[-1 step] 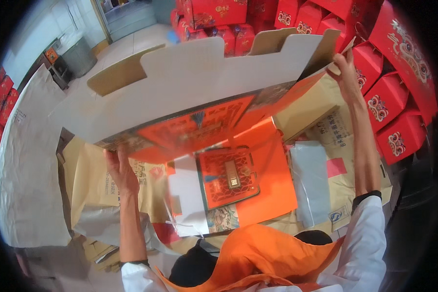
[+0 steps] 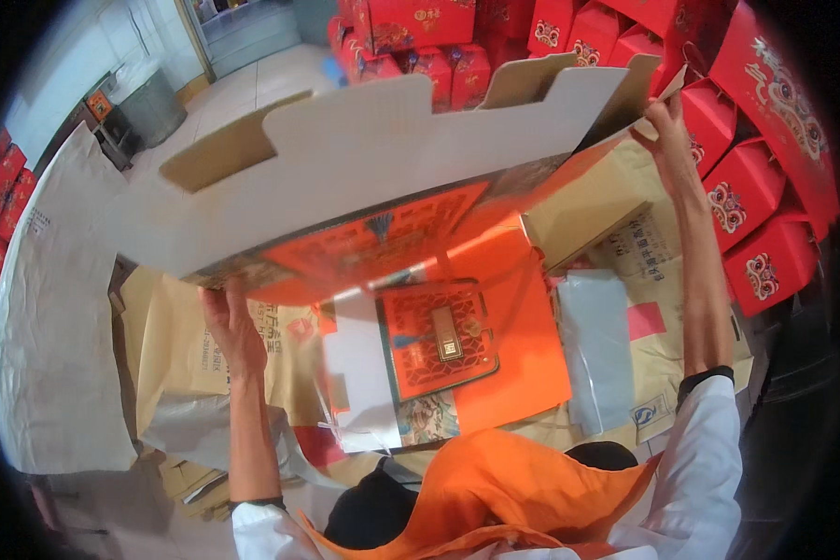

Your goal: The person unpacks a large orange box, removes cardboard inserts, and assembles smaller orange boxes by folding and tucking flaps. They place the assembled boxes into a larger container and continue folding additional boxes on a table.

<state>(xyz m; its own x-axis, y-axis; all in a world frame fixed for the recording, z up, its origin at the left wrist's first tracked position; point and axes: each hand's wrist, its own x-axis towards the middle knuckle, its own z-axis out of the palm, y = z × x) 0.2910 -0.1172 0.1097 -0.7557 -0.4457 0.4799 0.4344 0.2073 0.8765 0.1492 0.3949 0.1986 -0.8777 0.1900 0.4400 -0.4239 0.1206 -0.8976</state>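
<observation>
Between my hands I hold up a large die-cut cardboard box blank (image 2: 345, 140), tilted, with tabs along its far edge. One part is plain white, and the part facing me is printed orange with a lattice pattern and a blue tassel. My left hand (image 2: 238, 331) grips its near left edge, some fingers hidden behind the board. My right hand (image 2: 667, 140) pinches its far right side, near a brown tab. Below it lies an orange printed box blank (image 2: 513, 364) with a lattice panel and a white flap; whether more lie under it I cannot tell.
Brown printed wrapping paper (image 2: 639, 247) and grey plastic sheeting (image 2: 595, 350) surround the lower blank. Red gift boxes (image 2: 765, 266) are stacked at the right and far side. A pale sheet-covered surface (image 2: 61, 327) stands left, with a metal bin (image 2: 149, 103) beyond it.
The held box blank has shifted slightly, its far right end moving a little to the right with my right hand. My left hand stays nearly in place.
</observation>
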